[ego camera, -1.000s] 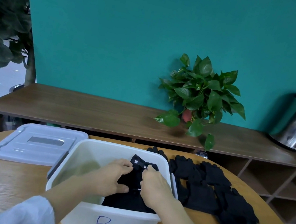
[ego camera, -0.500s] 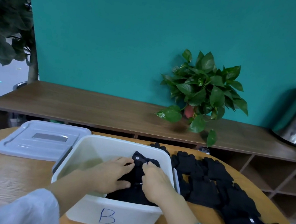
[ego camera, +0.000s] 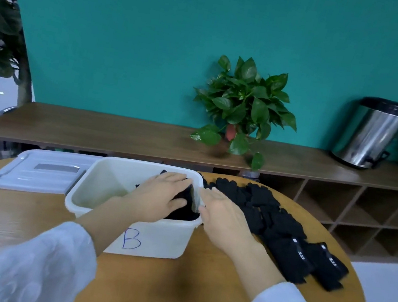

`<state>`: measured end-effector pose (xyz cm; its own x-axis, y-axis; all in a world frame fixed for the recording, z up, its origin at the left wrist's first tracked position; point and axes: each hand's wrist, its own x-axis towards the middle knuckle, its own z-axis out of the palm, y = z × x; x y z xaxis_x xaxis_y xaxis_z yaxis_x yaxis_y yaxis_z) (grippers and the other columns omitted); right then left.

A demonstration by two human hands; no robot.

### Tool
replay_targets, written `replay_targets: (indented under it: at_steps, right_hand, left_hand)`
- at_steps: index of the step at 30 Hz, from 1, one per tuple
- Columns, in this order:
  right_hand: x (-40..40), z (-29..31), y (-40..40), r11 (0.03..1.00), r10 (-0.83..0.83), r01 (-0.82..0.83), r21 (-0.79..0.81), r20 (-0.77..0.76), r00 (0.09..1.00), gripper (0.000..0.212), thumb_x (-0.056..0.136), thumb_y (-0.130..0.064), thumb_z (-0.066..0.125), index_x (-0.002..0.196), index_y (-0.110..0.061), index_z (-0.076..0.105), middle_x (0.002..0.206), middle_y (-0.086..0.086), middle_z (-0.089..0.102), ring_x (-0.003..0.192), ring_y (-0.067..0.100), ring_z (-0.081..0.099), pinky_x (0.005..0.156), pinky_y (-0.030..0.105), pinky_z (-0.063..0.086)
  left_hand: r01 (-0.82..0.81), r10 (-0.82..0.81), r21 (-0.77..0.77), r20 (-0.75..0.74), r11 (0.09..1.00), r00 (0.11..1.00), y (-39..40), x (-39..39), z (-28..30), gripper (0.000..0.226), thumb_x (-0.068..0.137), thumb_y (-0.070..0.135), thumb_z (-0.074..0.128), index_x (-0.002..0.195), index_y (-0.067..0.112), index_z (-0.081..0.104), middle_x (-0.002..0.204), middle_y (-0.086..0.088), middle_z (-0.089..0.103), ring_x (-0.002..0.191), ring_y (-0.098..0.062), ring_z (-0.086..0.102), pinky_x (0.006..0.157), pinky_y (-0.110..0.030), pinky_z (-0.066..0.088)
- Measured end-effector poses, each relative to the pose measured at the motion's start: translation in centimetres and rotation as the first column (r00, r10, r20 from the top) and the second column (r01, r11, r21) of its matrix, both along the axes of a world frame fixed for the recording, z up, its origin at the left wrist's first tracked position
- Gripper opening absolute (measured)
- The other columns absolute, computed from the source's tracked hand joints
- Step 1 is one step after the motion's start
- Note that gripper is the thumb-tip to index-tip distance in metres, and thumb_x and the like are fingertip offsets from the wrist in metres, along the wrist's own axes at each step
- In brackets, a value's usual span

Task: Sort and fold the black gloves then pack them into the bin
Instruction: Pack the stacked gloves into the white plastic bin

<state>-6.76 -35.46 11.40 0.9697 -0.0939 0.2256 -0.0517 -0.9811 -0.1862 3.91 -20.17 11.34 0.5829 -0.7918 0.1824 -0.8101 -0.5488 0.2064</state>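
The grip is splitting up: the left hand is lying flat, fingers straight, pressing on the folded gloves inside the bin, while the right hand, which a moment ago was working beside it in the bin, is now hovering released and holding nothing over the tabletop, just outside the bin's right wall. That shift is suggesting one bundle is already packed and being tamped down, and the right hand is heading for the next piece. Going from the biggest thing down: the round tabletop is carrying everything; the white bin marked B is sitting at its middle with its lid lying off to the left; the row of loose black gloves is stretching along the right side, from the bin's far corner toward the near edge. These unpacked gloves are lying just beside and under the right hand's fingertips, close enough to pick from, so most of the sorting and folding is still waiting
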Motion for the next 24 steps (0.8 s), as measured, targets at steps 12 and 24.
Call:
replay_targets:
  at_steps: [12, 24]
  right_hand:
    - [-10.0, -6.5, -12.6, 0.959, -0.28, 0.28, 0.039, 0.007, 0.96, 0.053, 0.104, -0.034, 0.04, 0.151, -0.01, 0.031, 0.156, 0.007, 0.034, 0.148, 0.018, 0.019, 0.117, 0.026, 0.016]
    - [-11.3, -11.8, -23.2, 0.83, -0.544, 0.545, 0.119, -0.045, 0.838, 0.059, 0.103, -0.043, 0.037, 0.154, -0.016, 0.025, 0.16, 0.015, 0.018, 0.15, 0.028, 0.006, 0.121, 0.038, 0.003]
  left_hand:
    - [0.186, -0.181, 0.087, -0.068, 0.979, 0.981, -13.7, -8.5, -2.6, 0.057, 0.105, 0.038, 0.039, 0.156, 0.023, 0.019, 0.164, 0.001, 0.013, 0.151, -0.014, 0.004, 0.122, -0.036, 0.009]
    - [0.289, -0.258, 0.184, -0.176, 0.939, 0.95, -26.1, -8.6, -8.3, 0.056, 0.106, 0.03, 0.038, 0.157, 0.026, 0.015, 0.165, 0.003, 0.008, 0.151, -0.014, 0.002, 0.121, -0.035, 0.011]
